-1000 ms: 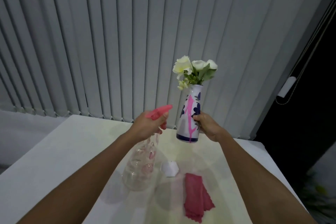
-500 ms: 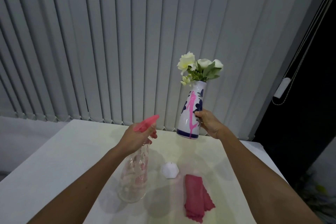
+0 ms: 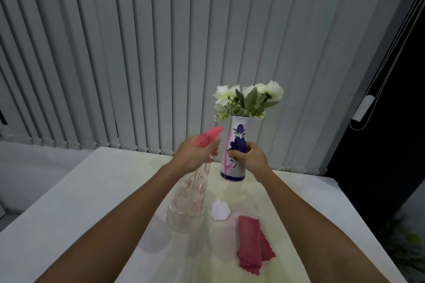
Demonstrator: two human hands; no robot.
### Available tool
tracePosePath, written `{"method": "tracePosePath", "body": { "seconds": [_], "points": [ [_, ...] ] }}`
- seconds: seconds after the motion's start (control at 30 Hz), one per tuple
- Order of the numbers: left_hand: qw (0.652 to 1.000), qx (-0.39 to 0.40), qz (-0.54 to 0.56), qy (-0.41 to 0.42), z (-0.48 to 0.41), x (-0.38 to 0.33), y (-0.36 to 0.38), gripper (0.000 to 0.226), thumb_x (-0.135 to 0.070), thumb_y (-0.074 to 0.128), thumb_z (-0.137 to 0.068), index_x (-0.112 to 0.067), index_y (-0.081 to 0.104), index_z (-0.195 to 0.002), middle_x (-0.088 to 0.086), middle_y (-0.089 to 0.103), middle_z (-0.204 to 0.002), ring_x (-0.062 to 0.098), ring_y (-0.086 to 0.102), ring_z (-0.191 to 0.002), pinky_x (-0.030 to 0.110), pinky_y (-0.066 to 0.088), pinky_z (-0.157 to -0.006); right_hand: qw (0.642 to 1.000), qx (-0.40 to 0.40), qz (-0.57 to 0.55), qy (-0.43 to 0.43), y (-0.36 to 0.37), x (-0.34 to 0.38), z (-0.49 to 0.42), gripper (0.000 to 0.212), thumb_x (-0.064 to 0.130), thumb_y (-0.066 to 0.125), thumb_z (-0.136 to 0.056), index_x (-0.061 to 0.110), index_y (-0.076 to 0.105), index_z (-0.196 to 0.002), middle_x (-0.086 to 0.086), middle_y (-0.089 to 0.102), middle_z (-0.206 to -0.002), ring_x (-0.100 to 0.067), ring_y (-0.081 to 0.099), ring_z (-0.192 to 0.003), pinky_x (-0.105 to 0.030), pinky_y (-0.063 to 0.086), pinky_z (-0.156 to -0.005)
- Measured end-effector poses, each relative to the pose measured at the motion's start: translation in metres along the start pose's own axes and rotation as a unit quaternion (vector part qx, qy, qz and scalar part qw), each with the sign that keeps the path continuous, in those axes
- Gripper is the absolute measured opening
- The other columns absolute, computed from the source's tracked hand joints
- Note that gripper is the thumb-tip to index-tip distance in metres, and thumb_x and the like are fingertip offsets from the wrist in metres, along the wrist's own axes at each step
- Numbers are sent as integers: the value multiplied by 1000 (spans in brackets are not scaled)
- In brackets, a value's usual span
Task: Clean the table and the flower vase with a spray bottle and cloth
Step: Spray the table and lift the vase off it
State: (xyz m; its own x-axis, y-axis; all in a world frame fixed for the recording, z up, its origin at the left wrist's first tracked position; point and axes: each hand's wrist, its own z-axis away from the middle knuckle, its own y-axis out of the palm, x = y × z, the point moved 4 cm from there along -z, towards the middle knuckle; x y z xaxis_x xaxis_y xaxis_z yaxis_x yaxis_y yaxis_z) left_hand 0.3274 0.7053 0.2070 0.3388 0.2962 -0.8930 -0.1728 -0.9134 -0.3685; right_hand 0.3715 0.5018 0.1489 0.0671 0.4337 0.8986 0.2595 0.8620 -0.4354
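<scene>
My right grip (image 3: 250, 158) was curled round the middle of the flower vase (image 3: 236, 135), white ceramic painted with blue blossoms, a pink streak and a blue band at the foot. I held it upright over the far part of the counter (image 3: 80, 202), white flowers (image 3: 248, 99) in its mouth. My left grip (image 3: 195, 156) was wrapped round the pink trigger head of the clear, pink-patterned spray bottle (image 3: 187, 202), its nozzle just beside the vase. The folded pink cloth (image 3: 251, 246) lay on the counter nearer me, near a white hexagonal piece (image 3: 219, 210).
</scene>
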Motion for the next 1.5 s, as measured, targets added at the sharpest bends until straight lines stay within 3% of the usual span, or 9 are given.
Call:
{"method": "tracePosePath", "body": {
  "seconds": [0.17, 0.33, 0.43, 0.6, 0.73, 0.83, 0.93, 1.27, 1.5],
  "points": [
    [993, 17, -116, -7, -3, 6, 3, 47, -54, 45, -93, -33, 52, -134, 5, 70, -83, 21, 70, -76, 38, 59, -77, 998, 45, -49, -19, 0, 1, 4, 38, 34, 80, -69, 21, 62, -101, 1, 69, -95, -17, 64, -87, -30, 53, -74],
    [999, -15, 18, -23, 9, 19, -18, 44, -40, 49, -95, -27, 50, -137, 9, 70, -97, 14, 70, -85, 24, 57, -67, 980, 134, -143, -24, -13, 5, 6, 13, 21, 63, -85, 22, 61, -98, -3, 68, -98, -21, 62, -89, -28, 49, -72],
    [999, -26, 32, -16, 14, 17, -25, 41, -37, 47, -97, -31, 48, -138, 9, 70, -93, 17, 70, -81, 20, 55, -63, 953, 213, -213, -14, -18, 0, 1, 47, 37, 72, -64, 16, 60, -104, -7, 68, -101, -30, 60, -101, -44, 47, -96],
    [997, 13, 73, -31, 18, 19, -24, 34, -38, 48, -96, -41, 51, -130, 4, 63, -76, 21, 64, -66, 34, 49, -62, 927, 276, -252, -14, -19, 7, -1, 89, 58, 86, -34, 14, 58, -106, -6, 72, -99, -25, 67, -95, -45, 53, -89],
    [997, 58, 48, -32, 28, 31, -15, 41, -41, 48, -94, -35, 49, -135, 6, 68, -85, 11, 68, -69, 24, 51, -62, 937, 223, -269, -16, -20, 16, -10, 86, 52, 87, -35, 12, 60, -107, -8, 71, -101, -29, 63, -99, -47, 48, -96],
    [994, 90, 45, -36, 36, 42, -4, 39, -37, 50, -95, -32, 51, -133, 7, 67, -85, 6, 66, -65, 19, 49, -58, 949, 176, -260, -19, -21, 26, -13, 46, 36, 73, -65, 13, 63, -103, -8, 69, -101, -31, 59, -102, -45, 47, -97],
    [993, 102, 38, -32, 35, 55, 4, 29, -39, 53, -94, -46, 56, -122, 4, 62, -79, 14, 65, -70, 26, 52, -61, 971, 115, -209, -13, -19, 30, -16, 8, 20, 58, -89, 18, 62, -96, -6, 67, -98, -21, 61, -89, -29, 50, -77],
    [997, 3, 14, -74, 26, 86, -1, 39, -47, 53, -92, -32, 59, -127, 2, 67, -76, 16, 64, -67, 30, 57, -66, 978, 35, -201, 36, 4, 9, -20, 26, 26, 66, -85, 17, 61, -109, 2, 67, -94, -11, 59, -83, -23, 45, -63],
    [984, -154, -25, -85, 25, 125, -52, 35, -50, 55, -90, -40, 62, -122, -3, 74, -84, 15, 70, -70, 36, 58, -73, 997, 9, -61, 52, 11, -39, -19, 38, 27, 82, -69, 15, 60, -97, -5, 67, -96, -21, 62, -88, -37, 52, -83]
  ]
}}
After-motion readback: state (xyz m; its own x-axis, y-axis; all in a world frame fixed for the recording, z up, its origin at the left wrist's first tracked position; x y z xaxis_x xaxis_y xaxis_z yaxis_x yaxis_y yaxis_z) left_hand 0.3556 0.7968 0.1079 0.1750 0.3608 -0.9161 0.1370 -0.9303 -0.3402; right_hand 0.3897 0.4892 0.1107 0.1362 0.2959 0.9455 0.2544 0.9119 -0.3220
